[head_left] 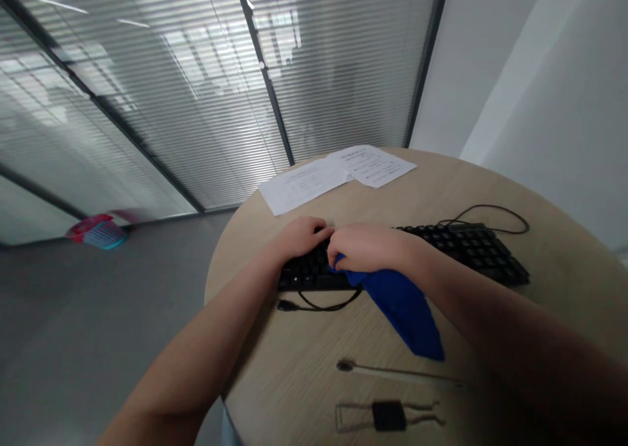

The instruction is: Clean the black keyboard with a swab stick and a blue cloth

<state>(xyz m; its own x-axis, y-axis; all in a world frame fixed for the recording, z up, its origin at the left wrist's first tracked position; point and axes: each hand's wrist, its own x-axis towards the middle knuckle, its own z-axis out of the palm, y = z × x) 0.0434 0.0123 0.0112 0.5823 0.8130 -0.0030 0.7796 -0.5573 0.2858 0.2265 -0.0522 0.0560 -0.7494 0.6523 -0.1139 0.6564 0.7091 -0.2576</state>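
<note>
A black keyboard lies across the round wooden table. My left hand rests on the keyboard's left end with its fingers curled over the keys. My right hand is closed on a blue cloth and presses it against the keys just right of my left hand. The cloth trails off the keyboard toward me onto the table. The keys under both hands are hidden.
The keyboard's black cable loops in front of it and another stretch of cable curls behind. Two printed sheets lie at the far edge. A thin brush and a wire keycap puller lie near me. A pink-and-blue object sits on the floor.
</note>
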